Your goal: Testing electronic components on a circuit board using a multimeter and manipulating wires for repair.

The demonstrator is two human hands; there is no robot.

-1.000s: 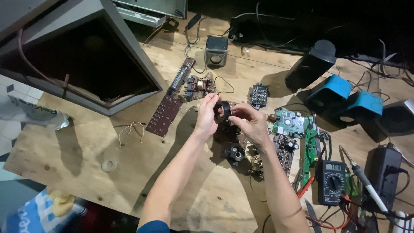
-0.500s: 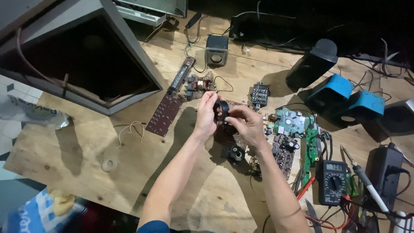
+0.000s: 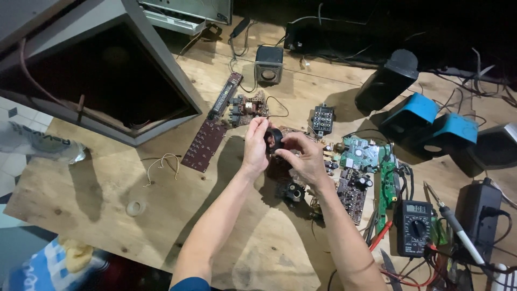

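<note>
**Both hands on a small black round part above the table**

The left hand [image 3: 254,146] and the right hand [image 3: 302,157] meet over the middle of the wooden table [image 3: 107,226], and between them sits a small black part [image 3: 273,139], round and stubby, held up off the boards. The left grip is narrow, thumb and fingertips pinched on the part's left side. The right grip closes on its right and lower side, fingers curled under. Both hands hold the same thing.

The part looks hard and rigid, like a moulded ring or small coil, and probably light for its bulk. It should not bend or crush under finger pressure, though any thin wires or pins on it could be delicate; none can be made out here. The rim seems the safest place to take hold, as both hands do now.

It is short rather than long, so its axis is hard to judge. The round face appears turned up and toward the camera, the axis running roughly from the table toward the viewer, slightly tilted.

Just below the hands lie brown circuit boards [image 3: 203,144] and green boards [image 3: 358,153]. A black connector block [image 3: 322,119] lies near, beyond the hands. A multimeter [image 3: 413,226] lies well apart to the right, beside a soldering iron [image 3: 449,223].
</note>
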